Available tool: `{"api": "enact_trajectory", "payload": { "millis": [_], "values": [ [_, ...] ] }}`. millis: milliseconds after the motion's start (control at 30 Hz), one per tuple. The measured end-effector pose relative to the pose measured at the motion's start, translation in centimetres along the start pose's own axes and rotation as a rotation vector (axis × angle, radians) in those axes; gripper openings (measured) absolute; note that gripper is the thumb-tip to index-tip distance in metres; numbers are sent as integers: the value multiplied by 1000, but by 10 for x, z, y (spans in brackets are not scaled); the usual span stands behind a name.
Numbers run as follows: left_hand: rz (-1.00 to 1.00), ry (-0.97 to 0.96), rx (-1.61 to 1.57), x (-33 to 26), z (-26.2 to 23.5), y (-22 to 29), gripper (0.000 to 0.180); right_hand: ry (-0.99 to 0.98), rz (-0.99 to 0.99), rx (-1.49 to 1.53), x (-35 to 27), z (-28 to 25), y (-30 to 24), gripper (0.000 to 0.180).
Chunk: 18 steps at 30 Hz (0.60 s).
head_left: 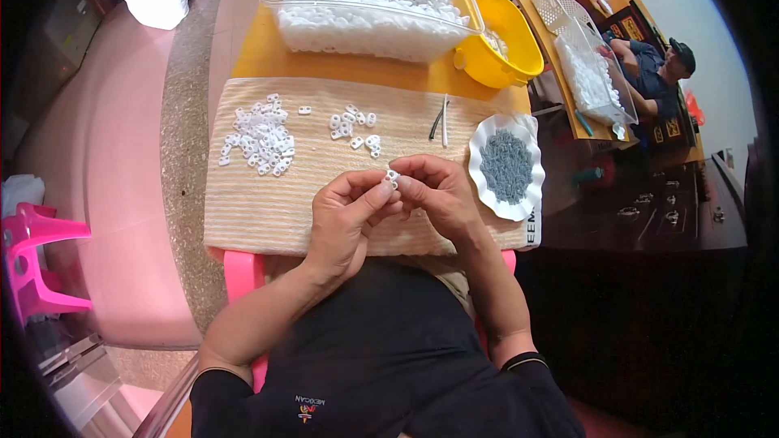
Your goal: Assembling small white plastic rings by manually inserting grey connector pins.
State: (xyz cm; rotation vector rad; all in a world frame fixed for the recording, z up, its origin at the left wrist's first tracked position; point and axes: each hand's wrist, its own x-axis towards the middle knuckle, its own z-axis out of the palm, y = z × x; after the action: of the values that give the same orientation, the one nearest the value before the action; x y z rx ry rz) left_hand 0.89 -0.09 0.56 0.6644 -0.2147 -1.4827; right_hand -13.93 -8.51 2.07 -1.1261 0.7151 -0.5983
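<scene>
My left hand (349, 215) and my right hand (436, 193) meet above the near part of the striped cloth (243, 215). Between their thumbs and fingertips they pinch a small white plastic piece with holes (392, 180). Finer detail of it is covered by the fingers. Beyond the hands lies a loose group of similar white two-holed pieces (347, 124). A bigger heap of them (264, 138) spreads over the cloth to the left. On the right stands a white scalloped dish (477, 174) full of small, thin grey pieces (507, 166).
A thin white rod (445, 123) and a dark one (436, 125) lie left of the dish. Behind the cloth stand a clear bin (357, 42) of white pieces and a yellow basin (531, 61). At far right, a person (649, 73) sits by another bin (588, 85). A pink stool (36, 264) is at left.
</scene>
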Motion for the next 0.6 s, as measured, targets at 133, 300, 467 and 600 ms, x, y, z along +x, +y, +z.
{"api": "enact_trajectory", "payload": {
  "millis": [133, 300, 467, 600],
  "values": [
    [-12, 3, -9, 0, -2, -1, 15, -6, -23, -36, -1, -3, 2, 27],
    [-17, 21, -28, 3, -6, -3, 15, -22, -12, 32, -4, -3, 3, 30],
    [-23, 2, -38, 2, -4, -3, 15, -43, 0, 84, -4, -6, 5, 30],
    [-23, 2, -42, 2, -4, -3, 16, -87, 43, 88, -6, -3, -1, 26]
  ]
}}
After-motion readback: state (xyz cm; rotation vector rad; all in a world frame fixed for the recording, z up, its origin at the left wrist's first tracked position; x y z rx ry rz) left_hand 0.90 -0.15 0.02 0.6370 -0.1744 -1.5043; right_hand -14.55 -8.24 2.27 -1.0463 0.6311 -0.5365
